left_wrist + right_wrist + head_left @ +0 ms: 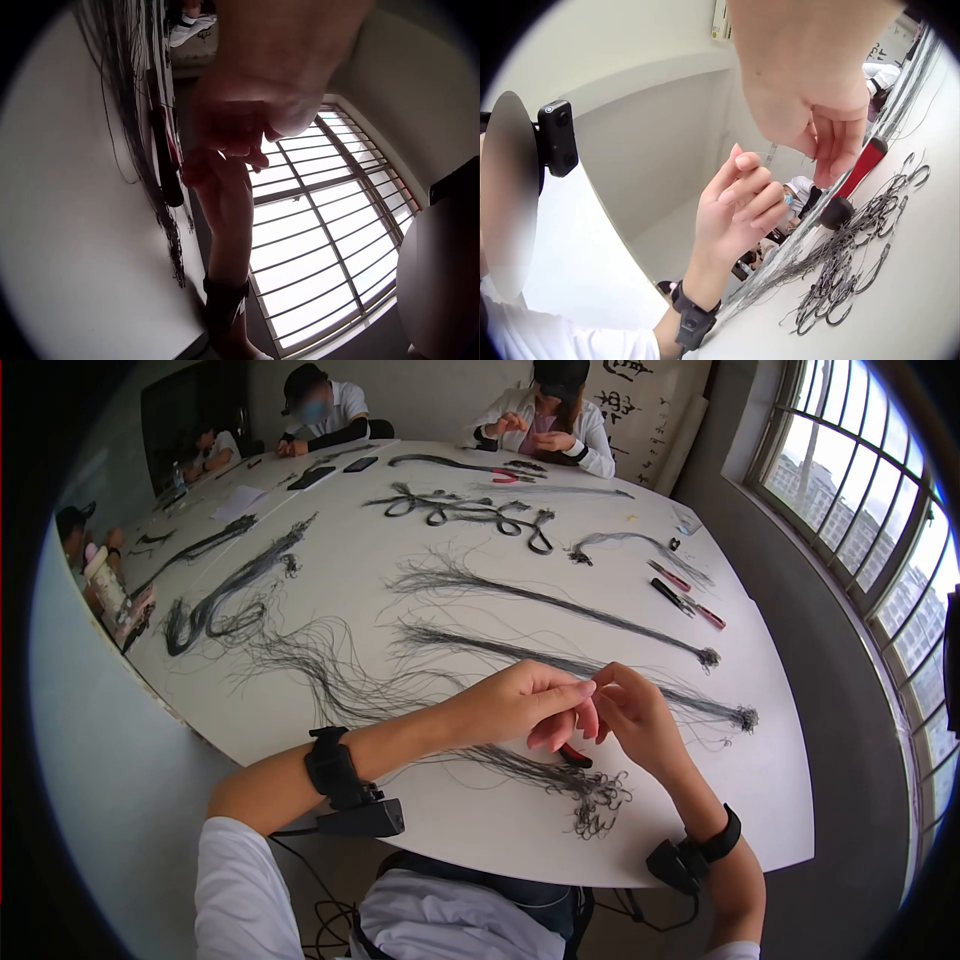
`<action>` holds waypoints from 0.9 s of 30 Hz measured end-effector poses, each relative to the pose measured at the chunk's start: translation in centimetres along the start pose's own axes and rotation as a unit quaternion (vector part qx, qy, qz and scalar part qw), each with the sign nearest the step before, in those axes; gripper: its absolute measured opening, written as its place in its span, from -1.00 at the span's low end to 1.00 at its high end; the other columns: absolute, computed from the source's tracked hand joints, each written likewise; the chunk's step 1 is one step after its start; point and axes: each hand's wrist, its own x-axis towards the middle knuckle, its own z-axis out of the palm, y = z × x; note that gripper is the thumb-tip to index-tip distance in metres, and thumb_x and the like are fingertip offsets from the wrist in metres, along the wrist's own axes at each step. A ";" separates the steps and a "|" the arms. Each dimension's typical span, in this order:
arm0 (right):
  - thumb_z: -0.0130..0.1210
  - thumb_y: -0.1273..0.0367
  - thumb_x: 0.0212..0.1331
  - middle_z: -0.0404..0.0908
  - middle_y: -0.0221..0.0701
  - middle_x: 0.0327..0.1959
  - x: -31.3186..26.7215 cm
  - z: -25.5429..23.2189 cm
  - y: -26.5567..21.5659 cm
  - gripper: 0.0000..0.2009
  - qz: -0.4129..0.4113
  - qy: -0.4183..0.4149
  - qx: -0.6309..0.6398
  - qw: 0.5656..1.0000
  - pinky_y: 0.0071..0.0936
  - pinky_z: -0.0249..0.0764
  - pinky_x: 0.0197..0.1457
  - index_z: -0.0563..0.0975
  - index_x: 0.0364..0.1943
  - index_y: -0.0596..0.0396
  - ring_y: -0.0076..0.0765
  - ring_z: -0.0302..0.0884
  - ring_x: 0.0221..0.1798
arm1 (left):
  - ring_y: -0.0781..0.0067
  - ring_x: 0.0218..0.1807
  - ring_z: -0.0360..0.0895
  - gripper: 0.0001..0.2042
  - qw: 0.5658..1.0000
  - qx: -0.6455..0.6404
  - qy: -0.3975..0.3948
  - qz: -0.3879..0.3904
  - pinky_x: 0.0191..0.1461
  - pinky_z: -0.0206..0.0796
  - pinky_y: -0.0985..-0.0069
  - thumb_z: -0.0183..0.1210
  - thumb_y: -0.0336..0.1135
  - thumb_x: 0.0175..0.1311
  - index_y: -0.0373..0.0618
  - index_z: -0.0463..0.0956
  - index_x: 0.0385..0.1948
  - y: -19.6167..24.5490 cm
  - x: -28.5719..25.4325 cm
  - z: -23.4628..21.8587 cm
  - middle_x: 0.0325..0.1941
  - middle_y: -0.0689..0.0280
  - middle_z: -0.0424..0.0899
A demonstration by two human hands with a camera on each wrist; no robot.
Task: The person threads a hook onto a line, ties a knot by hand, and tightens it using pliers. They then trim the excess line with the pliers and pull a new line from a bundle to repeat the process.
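Observation:
My left hand [545, 705] pinches a thin fishing line between thumb and forefinger; in the right wrist view the line shows faintly at the left hand's [739, 202] fingertips. Close beside it, my right hand [637, 718] has its fingers bent together, and a small dark fishhook tip [811, 159] peeks out under them. Below the hands, a bundle of fishhooks [838, 279] on dark lines lies spread on the table. A red and black handled tool [575, 757] rests beside these hooks, partly behind the left fingers in the head view.
Two long bundles of dark line [590, 610] [500, 648] lie beyond the hands, each with a clump at its right end. Pliers [705, 610] lie at the right of the white table [720, 790]. Several people sit around the far side. A barred window [860, 470] stands right.

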 end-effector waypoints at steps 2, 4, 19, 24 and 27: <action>-0.14 0.50 0.22 0.50 -0.39 -0.60 0.0 0.1 0.0 -0.96 0.038 0.000 0.013 0.999 -0.62 0.37 -0.51 0.34 -0.32 0.20 -0.58 0.44 -0.56 | 0.69 -0.62 0.34 -0.61 0.999 0.010 0.041 0.028 -0.48 0.21 0.71 -0.20 -0.18 0.43 -0.28 0.52 -0.41 -0.6 0.2 -0.3 -0.68 0.39 0.46; -0.15 0.50 0.21 0.50 -0.39 -0.61 0.0 0.2 -0.1 -0.95 0.047 0.000 -0.003 0.999 -0.62 0.37 -0.52 0.34 -0.33 0.20 -0.58 0.43 -0.57 | 0.59 -0.53 0.43 -0.61 0.989 -0.058 0.128 0.036 -0.37 0.32 0.65 -0.20 -0.16 0.43 -0.25 0.51 -0.42 -1.2 0.2 -0.6 -0.56 0.33 0.51; -0.03 0.46 0.08 0.43 -0.33 -0.75 -0.1 1.1 0.7 -0.94 -0.023 -0.024 -0.218 0.975 -0.44 0.29 -0.55 0.40 -0.43 0.16 -0.29 0.38 -0.71 | 0.19 0.29 0.25 -0.41 0.945 -0.301 0.030 0.121 0.30 0.10 0.35 -0.45 0.09 0.39 -0.15 0.04 0.30 -0.1 0.2 -1.9 0.28 0.08 0.27; 0.00 0.45 0.03 0.46 -0.28 -0.74 -0.5 1.7 0.1 -0.95 -0.068 -0.026 -0.291 0.954 -0.29 0.35 -0.54 0.41 -0.47 0.13 -0.08 0.45 -0.66 | 0.26 0.33 0.17 -0.44 0.946 -0.282 0.065 0.147 0.34 0.04 0.37 -0.42 0.04 0.41 -0.17 0.06 0.29 0.3 0.4 -1.9 0.33 0.11 0.19; 0.01 0.46 -0.04 0.47 -0.29 -0.73 -0.7 1.5 -0.1 -0.95 -0.091 -0.040 -0.324 0.941 -0.25 0.37 -0.53 0.42 -0.48 0.12 -0.06 0.44 -0.67 | 0.30 0.34 0.15 -0.47 0.957 -0.214 0.121 0.154 0.36 0.01 0.39 -0.37 -0.03 0.42 -0.21 0.05 0.28 -0.3 0.4 -2.7 0.32 0.14 0.21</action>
